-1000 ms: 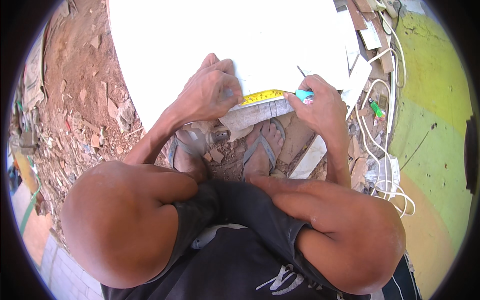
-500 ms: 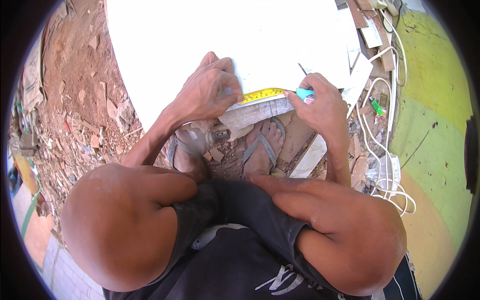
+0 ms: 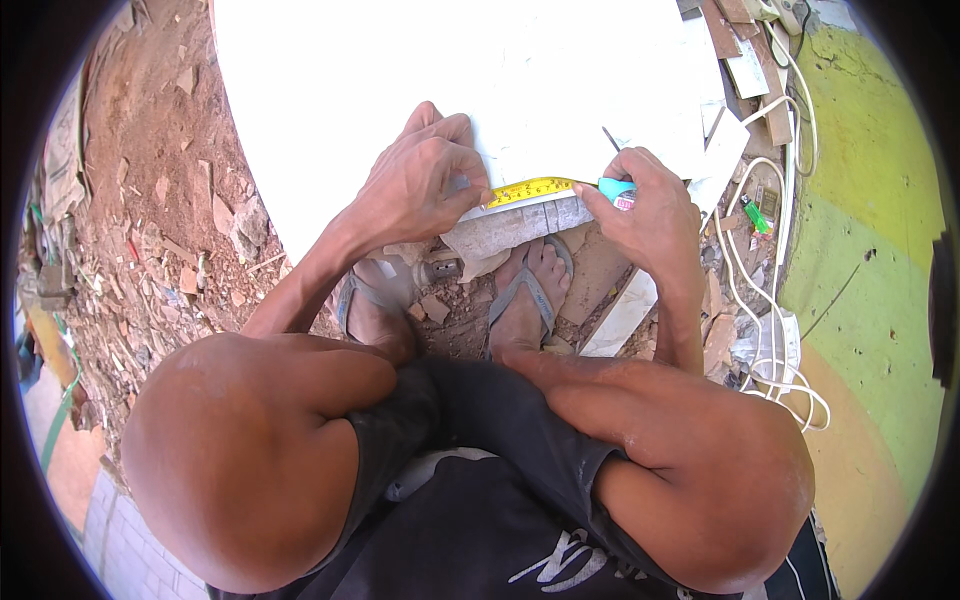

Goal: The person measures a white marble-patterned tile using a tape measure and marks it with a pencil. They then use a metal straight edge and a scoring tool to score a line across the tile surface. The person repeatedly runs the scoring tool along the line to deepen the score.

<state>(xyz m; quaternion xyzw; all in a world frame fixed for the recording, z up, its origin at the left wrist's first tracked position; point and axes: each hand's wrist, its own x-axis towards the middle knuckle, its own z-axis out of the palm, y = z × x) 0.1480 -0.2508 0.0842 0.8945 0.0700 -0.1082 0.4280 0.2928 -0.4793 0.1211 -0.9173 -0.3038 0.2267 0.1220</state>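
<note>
A large white board [image 3: 480, 60] lies in front of me, its near edge over a grey rough slab [image 3: 500, 228]. Along that edge stretches a yellow tape measure blade [image 3: 530, 188]. My left hand [image 3: 425, 180] is pinched on the blade's end at the board's edge, its fingertips partly hidden. My right hand [image 3: 645, 220] grips the teal tape case [image 3: 618, 188], thumb by the blade. A thin dark stick [image 3: 611, 135] lies on the board just beyond my right fingers.
My sandalled feet [image 3: 530, 285] stand among broken rubble [image 3: 180, 270] below the board. At the right lie white cables [image 3: 790, 130], board offcuts [image 3: 745, 70], a small green object [image 3: 756, 215] and a clear plastic bag [image 3: 752, 345], beside a yellow-green painted surface [image 3: 850, 200].
Both hands and the stretched tape have shifted very slightly to the right. The grips look the same.
</note>
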